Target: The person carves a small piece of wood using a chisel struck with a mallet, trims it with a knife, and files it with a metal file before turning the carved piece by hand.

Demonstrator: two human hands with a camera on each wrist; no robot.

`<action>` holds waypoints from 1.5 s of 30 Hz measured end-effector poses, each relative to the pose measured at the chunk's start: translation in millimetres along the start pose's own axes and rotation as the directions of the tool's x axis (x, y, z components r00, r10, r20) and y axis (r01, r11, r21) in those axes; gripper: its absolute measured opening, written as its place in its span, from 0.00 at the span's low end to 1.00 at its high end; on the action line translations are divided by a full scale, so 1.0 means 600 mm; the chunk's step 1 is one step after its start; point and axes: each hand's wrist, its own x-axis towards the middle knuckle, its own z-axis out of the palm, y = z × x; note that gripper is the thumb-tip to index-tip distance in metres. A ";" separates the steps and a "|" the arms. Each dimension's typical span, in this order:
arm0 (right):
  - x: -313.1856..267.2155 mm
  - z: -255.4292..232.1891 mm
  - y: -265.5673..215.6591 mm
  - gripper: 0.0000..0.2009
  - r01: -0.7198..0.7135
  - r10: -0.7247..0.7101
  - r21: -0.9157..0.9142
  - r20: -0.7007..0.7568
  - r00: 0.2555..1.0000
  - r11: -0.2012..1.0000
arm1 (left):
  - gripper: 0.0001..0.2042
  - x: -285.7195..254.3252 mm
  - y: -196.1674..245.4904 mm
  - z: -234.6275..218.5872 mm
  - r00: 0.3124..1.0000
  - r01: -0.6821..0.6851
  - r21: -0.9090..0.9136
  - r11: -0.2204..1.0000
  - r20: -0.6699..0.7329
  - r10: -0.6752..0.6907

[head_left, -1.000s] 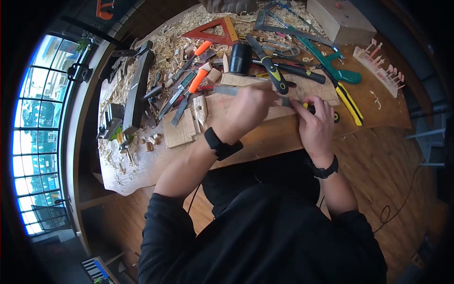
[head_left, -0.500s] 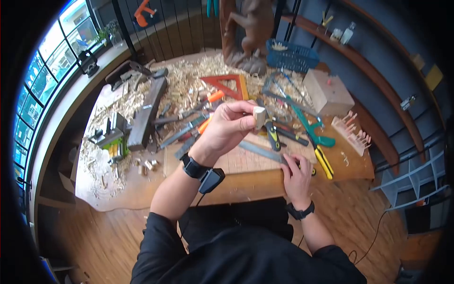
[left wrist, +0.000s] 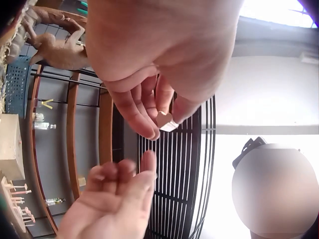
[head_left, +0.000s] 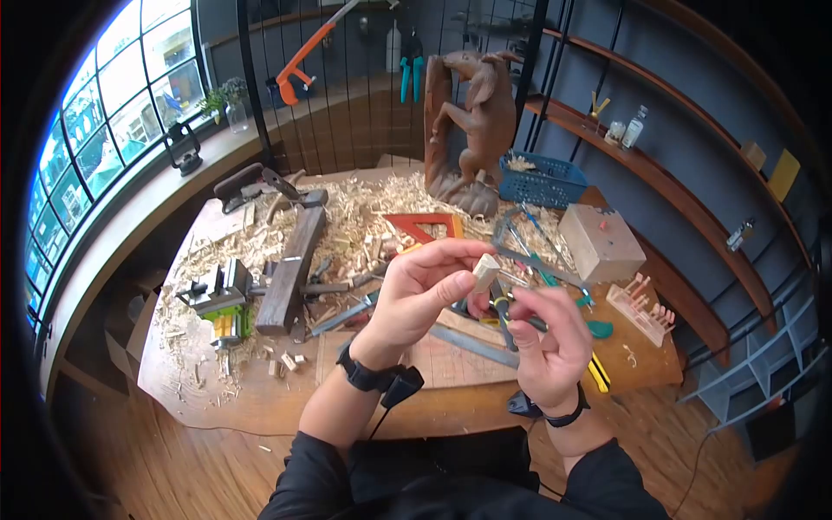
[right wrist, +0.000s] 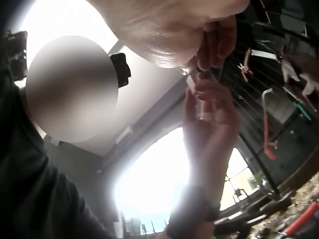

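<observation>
My left hand (head_left: 414, 296) holds a small pale piece of wood (head_left: 486, 272) between thumb and fingertips, raised above the workbench. In the left wrist view the end of this wood piece (left wrist: 164, 120) has a notched, heart-like outline. Close beside it, my right hand (head_left: 555, 348) is lifted with loosely bent fingers and nothing in its grasp; the left wrist view shows that right hand (left wrist: 112, 201) just short of the wood. Beneath both hands a flat grey file (head_left: 472, 345) lies across a wooden board (head_left: 416, 368).
Wood shavings (head_left: 355, 204) cover the back of the workbench (head_left: 199, 407). A long dark hand plane (head_left: 295, 269), a small vise (head_left: 224, 295), a red-framed square (head_left: 420, 224), a wood block (head_left: 602, 243) and a carved animal figure (head_left: 485, 121) stand around. A peg rack (head_left: 641, 310) sits at right.
The left hand has risen from the bench with the wood piece. The right hand has let go of the file and come up beside the left. The head view has tilted upward.
</observation>
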 end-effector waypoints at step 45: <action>0.102 0.064 0.104 0.13 -0.413 0.308 0.562 0.275 0.911 0.717 | 0.15 0.004 0.041 -0.026 0.932 0.153 0.343 0.927 -0.363 -0.019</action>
